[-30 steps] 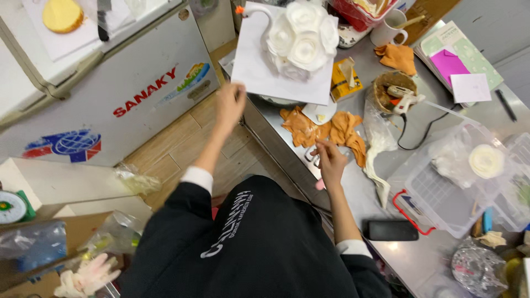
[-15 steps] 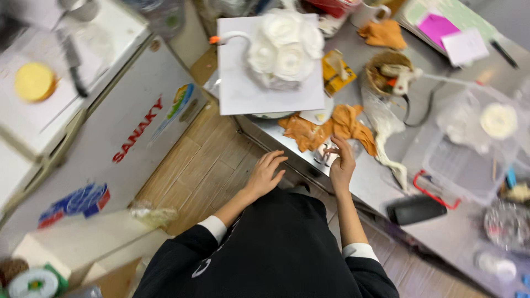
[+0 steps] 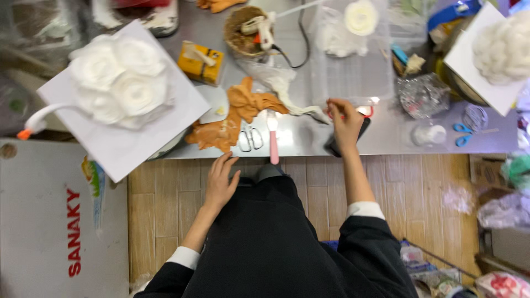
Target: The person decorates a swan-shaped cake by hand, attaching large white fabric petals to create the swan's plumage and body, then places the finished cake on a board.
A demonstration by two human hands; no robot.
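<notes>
My left hand (image 3: 221, 182) hovers open, fingers apart, at the near edge of the steel table (image 3: 309, 138), just below a heap of orange fabric pieces (image 3: 237, 116). Small scissors (image 3: 251, 138) and a pink-handled tool (image 3: 273, 140) lie beside that fabric. My right hand (image 3: 345, 124) reaches over a black phone (image 3: 334, 148), its fingertips curled at the front edge of a clear plastic box (image 3: 353, 66). Whether those fingers pinch anything is unclear. White paper flowers (image 3: 118, 83) sit on a white board (image 3: 143, 146) at the left.
A glue gun (image 3: 259, 25) rests in a round basket, with a yellow box (image 3: 201, 58) nearby. Blue scissors (image 3: 464, 135) and a second board with white flowers (image 3: 497, 49) are at the right. A white chest freezer (image 3: 55, 221) stands at the left, bags lie on the floor (image 3: 497, 209).
My left hand dropped from the white board down to the table edge. My right hand moved right, from the orange fabric to the phone and clear box. The view shifted.
</notes>
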